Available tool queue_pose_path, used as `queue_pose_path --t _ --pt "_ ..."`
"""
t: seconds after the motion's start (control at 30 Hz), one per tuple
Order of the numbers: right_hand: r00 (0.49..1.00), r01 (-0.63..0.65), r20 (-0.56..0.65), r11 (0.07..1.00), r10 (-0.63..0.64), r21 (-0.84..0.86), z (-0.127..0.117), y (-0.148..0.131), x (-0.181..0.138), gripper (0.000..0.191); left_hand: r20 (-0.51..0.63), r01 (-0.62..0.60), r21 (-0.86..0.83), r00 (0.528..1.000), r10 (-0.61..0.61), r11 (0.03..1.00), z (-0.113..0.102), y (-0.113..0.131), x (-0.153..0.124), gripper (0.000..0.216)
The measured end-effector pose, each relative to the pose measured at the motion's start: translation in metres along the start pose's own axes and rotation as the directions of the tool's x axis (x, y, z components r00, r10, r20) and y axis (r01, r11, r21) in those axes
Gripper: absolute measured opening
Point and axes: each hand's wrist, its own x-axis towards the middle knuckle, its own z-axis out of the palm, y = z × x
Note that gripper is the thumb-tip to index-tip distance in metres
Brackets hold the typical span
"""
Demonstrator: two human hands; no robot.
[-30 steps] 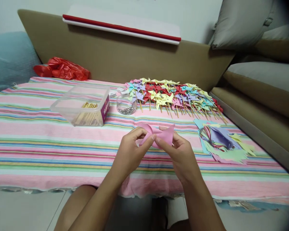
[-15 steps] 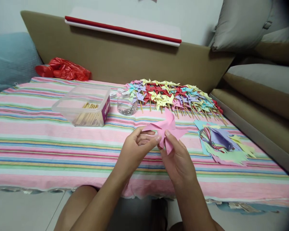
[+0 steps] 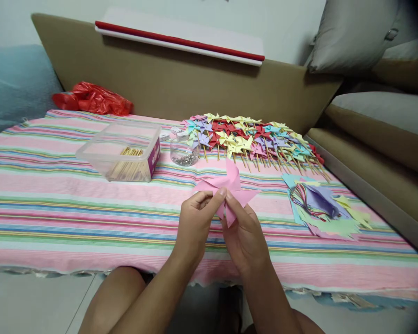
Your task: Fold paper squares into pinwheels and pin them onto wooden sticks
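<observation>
Both grips are closed on the pink paper pinwheel [image 3: 231, 179] at its centre — your left hand [image 3: 194, 223] and right hand [image 3: 243, 235] meet there, held just above the bench [image 3: 55, 199] (striped cloth). Likely feather-light, floppy, easily creased — hold the folded middle, never the blade tips.

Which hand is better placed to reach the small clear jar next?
Left, probably. Both hands pinch the pink pinwheel, but the jar stands beyond them leftward, nearer the left hand than the right hand.
</observation>
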Motion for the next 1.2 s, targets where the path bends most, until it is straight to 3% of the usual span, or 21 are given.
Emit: queue_pose_path --t 0.17,0.3,0.37,0.43,0.5,0.57,0.63,0.77,0.93,1.2 --pt "0.993 0.094 0.075 0.994 -0.09 -0.062 0.0 0.001 -0.002 0.024 -0.018 0.005 -0.057 1.0 -0.006 0.998 -0.002 -0.001 0.001 0.04" --pt "0.943 0.324 0.008 0.907 -0.334 -0.269 -0.007 0.002 -0.003 0.035 -0.067 0.039 -0.225 0.996 -0.055 0.974 -0.007 -0.001 0.008 0.029" --pt "0.878 0.46 0.098 0.767 -0.469 -0.446 -0.013 0.001 -0.003 0.048 -0.096 0.042 -0.281 0.993 -0.072 0.959 -0.01 0.0 0.011 0.024" --pt "0.801 0.582 0.292 0.566 -0.523 -0.584 -0.018 -0.002 -0.002 0.053 -0.108 0.027 -0.31 0.992 -0.064 0.95 -0.012 0.002 0.014 0.023" --pt "0.738 0.662 0.477 0.378 -0.477 -0.647 -0.02 -0.006 -0.001 0.046 -0.112 0.013 -0.32 0.992 -0.051 0.947 -0.013 0.004 0.016 0.022" --pt "0.719 0.687 0.569 0.288 -0.399 -0.667 -0.021 -0.009 0.0 0.035 -0.113 0.012 -0.321 0.992 -0.051 0.947 -0.014 0.005 0.016 0.022" --pt "0.737 0.672 0.57 0.302 -0.364 -0.676 -0.021 -0.011 0.0 0.025 -0.105 0.02 -0.314 0.993 -0.056 0.949 -0.014 0.005 0.015 0.023" --pt "0.8 0.6 0.489 0.479 -0.348 -0.641 -0.018 -0.015 -0.001 0.009 -0.095 0.002 -0.239 0.995 -0.025 0.971 -0.014 0.003 0.014 0.027" --pt "0.913 0.406 0.298 0.673 -0.277 -0.618 -0.02 -0.018 -0.001 0.019 -0.087 -0.05 0.024 0.995 0.052 0.998 -0.013 0.002 0.009 0.038" --pt "0.931 0.349 0.09 0.796 -0.353 -0.494 -0.029 -0.006 0.011 0.019 -0.079 -0.063 0.222 0.994 0.082 0.973 -0.008 0.002 0.003 0.037"
